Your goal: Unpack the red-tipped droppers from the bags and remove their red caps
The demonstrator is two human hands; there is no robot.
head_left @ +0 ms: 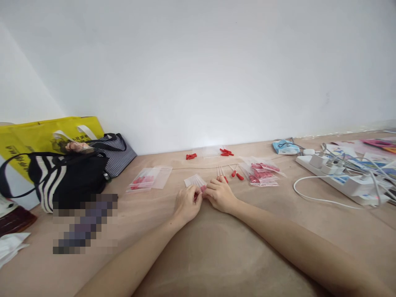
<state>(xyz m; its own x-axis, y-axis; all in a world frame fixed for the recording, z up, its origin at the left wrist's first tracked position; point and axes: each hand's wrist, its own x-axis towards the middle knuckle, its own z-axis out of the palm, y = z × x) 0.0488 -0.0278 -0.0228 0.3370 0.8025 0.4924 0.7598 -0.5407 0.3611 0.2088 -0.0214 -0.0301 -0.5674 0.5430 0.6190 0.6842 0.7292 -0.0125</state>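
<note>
My left hand (188,203) and my right hand (221,195) meet at the middle of the table, fingers pinched on the open-end side of a small clear plastic bag (194,180). Red ends and pale thin shafts show inside this bag; my fingers partly cover it. Just beyond my right hand lie several loose red-handled pieces with thin shafts (239,177); their exact kind is too small to tell. To the right rests a pile of clear bags with red pieces inside (262,175). Left of my hands are more flat bags (144,180), some with red contents.
Near the wall sit two small groups of red pieces (191,156) and a clear bag (211,152). A white power strip (343,181) with tangled cables and a blue packet (286,147) are at right. A black bag (71,177), striped bag (119,156) and yellow bag (74,126) stand left.
</note>
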